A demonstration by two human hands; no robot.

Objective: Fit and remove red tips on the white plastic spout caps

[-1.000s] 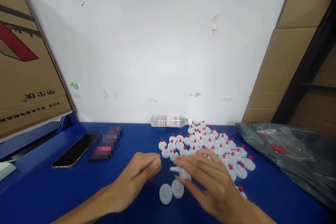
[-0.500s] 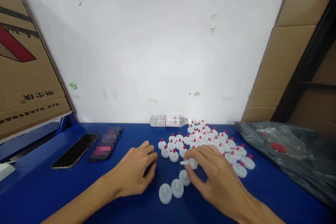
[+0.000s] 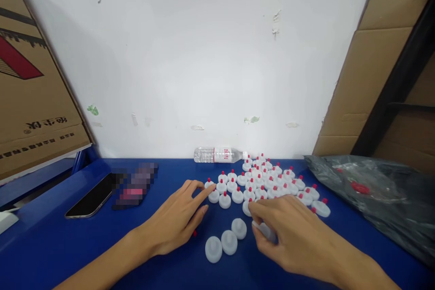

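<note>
My right hand (image 3: pixel 288 235) pinches a white nozzle cap (image 3: pixel 268 233) between thumb and fingers, partly hidden by them. My left hand (image 3: pixel 176 217) is open, its index finger stretched towards the nearest white nozzle caps with red tips (image 3: pixel 224 200). Beside its thumb a small red tip (image 3: pixel 195 233) shows on the table. Between the hands lie three white nozzle caps without red tips (image 3: pixel 229 242), in a slanting row. Many red-tipped caps stand upright in a group beyond my right hand.
A clear plastic bottle (image 3: pixel 217 155) lies on its side by the wall. Two phones (image 3: pixel 90 195) rest at the left on the blue table (image 3: pixel 152 276). At the right is a dark plastic bag (image 3: pixel 380 208) with red pieces. Cardboard (image 3: pixel 367 72) leans on both sides.
My left hand's curled fingers have opened, with the index finger reaching right. My right hand has moved a little right and nearer to me with the nozzle cap, uncovering a red-tipped cap.
</note>
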